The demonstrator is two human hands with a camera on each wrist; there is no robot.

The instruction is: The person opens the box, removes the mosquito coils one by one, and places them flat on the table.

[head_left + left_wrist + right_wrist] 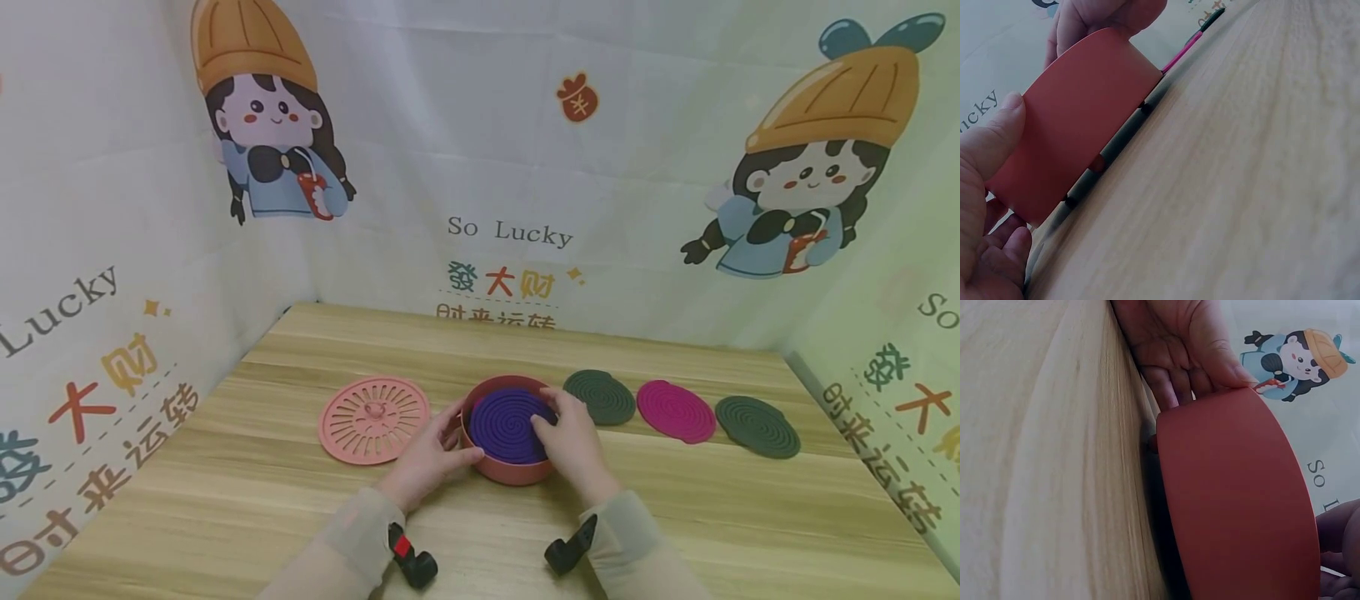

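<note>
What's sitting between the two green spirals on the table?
The pink spiral, between the left and right green spirals; the head view shows it.

On the desk [480, 542], a round red box [516, 475] holds a purple coil [508, 425], the left hand [429, 457] gripping the box's left side and the right hand [576, 435] pinching the coil near the box's right rim. A pink slotted disc [376, 409] lies left of the box; a nearer green coil [600, 397], a magenta coil [677, 411] and a farther green coil [759, 427] line up to the box's right. Behind the box hangs a printed cloth [465, 117].
</note>
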